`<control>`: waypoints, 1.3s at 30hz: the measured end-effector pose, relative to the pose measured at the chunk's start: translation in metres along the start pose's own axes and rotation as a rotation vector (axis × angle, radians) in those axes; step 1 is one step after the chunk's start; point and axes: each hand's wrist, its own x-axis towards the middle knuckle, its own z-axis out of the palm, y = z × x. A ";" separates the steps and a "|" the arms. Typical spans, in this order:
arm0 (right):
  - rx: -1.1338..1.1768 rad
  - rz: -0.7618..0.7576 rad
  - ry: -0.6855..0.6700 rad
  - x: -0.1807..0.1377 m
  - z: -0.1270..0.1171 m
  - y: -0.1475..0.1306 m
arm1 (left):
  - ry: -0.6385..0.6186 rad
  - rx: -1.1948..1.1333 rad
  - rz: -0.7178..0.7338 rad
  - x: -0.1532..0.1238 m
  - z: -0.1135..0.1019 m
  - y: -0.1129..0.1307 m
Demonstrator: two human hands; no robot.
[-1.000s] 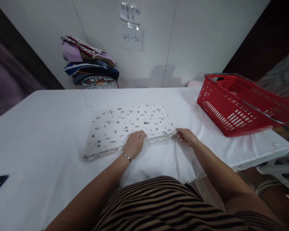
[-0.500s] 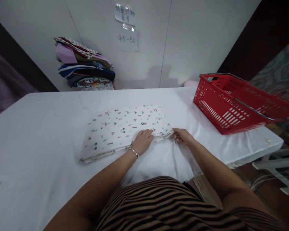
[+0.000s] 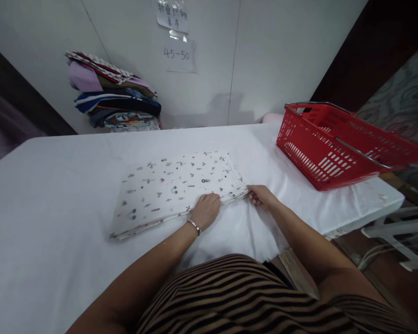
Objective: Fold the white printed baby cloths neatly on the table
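A folded white cloth (image 3: 174, 188) printed with small grey and dark motifs lies flat in the middle of the white-covered table (image 3: 48, 185). My left hand (image 3: 206, 211), with a bracelet on the wrist, rests at the cloth's near edge, fingers curled on the fabric. My right hand (image 3: 261, 196) pinches the cloth's near right corner between thumb and fingers.
A red plastic basket (image 3: 337, 146) with a metal handle stands at the table's right end. A stack of folded colourful clothes (image 3: 114, 99) sits against the back wall on the left. Paper notes (image 3: 176, 35) hang on the wall. A white chair frame (image 3: 400, 236) stands low right.
Both hands have stayed on the cloth's near edge; my left hand has shifted slightly right along it. The view has turned a little to the right.
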 end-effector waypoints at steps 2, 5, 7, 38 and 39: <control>0.004 -0.002 0.003 0.000 0.000 0.000 | -0.014 -0.016 -0.009 -0.001 0.001 -0.001; 0.034 0.007 -0.004 -0.001 -0.001 -0.002 | -0.021 -0.036 -0.021 -0.001 0.001 -0.002; 0.066 0.022 -0.019 -0.001 -0.002 -0.004 | -0.018 -0.036 -0.037 0.000 0.001 -0.001; 0.067 0.033 -0.006 -0.004 -0.009 -0.014 | 0.021 0.257 -0.410 -0.098 -0.047 -0.077; 0.067 0.029 -0.005 -0.004 -0.009 -0.015 | 0.020 0.275 -0.430 -0.107 -0.051 -0.082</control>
